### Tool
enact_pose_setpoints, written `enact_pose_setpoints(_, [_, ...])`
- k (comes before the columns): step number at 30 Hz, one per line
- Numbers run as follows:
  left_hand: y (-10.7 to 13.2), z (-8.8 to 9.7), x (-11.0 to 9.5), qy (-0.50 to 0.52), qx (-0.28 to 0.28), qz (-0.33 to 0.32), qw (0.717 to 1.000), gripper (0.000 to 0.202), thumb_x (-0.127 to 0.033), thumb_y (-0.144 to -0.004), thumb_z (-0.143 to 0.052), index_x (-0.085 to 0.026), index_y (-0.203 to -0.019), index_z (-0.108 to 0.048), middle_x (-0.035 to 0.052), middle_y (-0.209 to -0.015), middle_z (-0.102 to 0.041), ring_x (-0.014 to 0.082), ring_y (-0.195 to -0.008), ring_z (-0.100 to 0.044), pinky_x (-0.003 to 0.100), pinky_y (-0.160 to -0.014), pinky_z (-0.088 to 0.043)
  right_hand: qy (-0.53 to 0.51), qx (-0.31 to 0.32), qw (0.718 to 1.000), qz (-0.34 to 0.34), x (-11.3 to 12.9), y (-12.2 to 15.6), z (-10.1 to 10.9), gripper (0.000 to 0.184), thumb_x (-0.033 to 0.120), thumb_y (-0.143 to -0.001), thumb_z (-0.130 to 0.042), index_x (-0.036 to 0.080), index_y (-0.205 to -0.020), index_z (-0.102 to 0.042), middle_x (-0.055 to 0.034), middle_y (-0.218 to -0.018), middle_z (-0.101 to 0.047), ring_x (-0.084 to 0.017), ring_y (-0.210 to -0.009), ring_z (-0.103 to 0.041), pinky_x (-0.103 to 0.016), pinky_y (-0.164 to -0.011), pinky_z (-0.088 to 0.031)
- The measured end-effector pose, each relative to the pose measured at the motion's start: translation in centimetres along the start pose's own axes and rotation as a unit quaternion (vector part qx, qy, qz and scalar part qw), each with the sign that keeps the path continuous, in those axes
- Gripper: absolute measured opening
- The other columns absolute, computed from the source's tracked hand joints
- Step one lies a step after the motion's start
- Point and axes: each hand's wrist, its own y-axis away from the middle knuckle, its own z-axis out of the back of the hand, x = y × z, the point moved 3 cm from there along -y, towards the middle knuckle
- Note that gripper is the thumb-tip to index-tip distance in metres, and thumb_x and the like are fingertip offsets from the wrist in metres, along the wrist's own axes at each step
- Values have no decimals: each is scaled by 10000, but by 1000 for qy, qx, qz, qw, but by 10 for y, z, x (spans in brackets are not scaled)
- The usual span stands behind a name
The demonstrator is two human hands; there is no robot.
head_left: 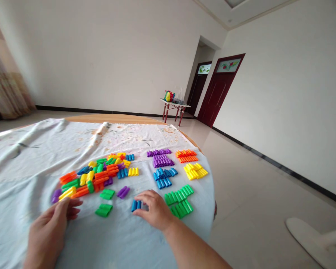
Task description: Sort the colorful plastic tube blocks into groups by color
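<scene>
My right hand curls around a blue ribbed plastic piece on the cloth, thumb and fingers at its two sides. My left hand is at the near left edge of a mixed pile, fingers loosely bent and apart. Its fingertips are by a yellow piece; whether they touch it I cannot tell. A purple piece lies just beyond. Between my hands are green pieces and another purple piece. Orange pieces lie in the middle of the pile.
Pieces sit grouped by colour on the right: purple, orange, blue, yellow and green. A wrinkled cloth covers the round table. A small side table with bags stands near the doors.
</scene>
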Motion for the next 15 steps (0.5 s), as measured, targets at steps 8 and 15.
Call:
enact_pose_setpoints(8, [-3, -1, 5, 36, 12, -7, 999, 315, -517, -735, -576, -215, -706, -658, 71, -758, -658, 173, -637, -558, 292, -559, -500, 11, 68, 997, 20, 1, 4, -6, 389, 198, -668, -785, 207, -1043, -681, -64, -1068, -659, -191, -1029, -594, -291, -932, -458])
enact_pose_setpoints(15, [-4, 1, 4, 16, 0, 8, 1000, 331, -532, -718, -581, -217, -697, -678, 62, -717, -671, 181, -630, -580, 283, -541, -500, -5, 49, 998, 25, 6, 4, 1, 339, 142, -729, -692, 201, -1063, -670, -68, -1089, -651, -189, -1058, -582, -301, -961, -451])
